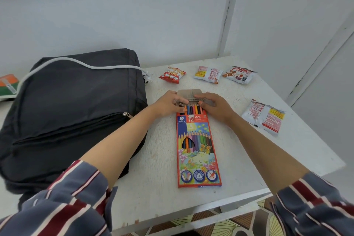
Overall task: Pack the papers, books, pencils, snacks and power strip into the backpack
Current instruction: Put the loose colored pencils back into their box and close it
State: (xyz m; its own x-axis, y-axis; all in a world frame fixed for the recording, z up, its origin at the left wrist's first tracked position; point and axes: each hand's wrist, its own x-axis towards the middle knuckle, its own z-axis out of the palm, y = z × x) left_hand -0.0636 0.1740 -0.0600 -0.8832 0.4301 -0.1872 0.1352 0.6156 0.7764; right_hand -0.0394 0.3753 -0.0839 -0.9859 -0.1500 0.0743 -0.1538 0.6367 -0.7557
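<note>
Head cam, pencil box [197,151] lengthwise near-far, opening away, L grip [168,104] & R grip [214,105] pinch it there

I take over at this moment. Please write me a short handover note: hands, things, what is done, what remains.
Left hand and right hand: fingers grip the open flap end of the pencil box, tips sticking out.
Backpack lies left of it, front zip shut, white cable across it.
Four snack packets loose on the table.
What is inside: cannot tell.
Left: close box, pack box, snacks, cable.
</note>
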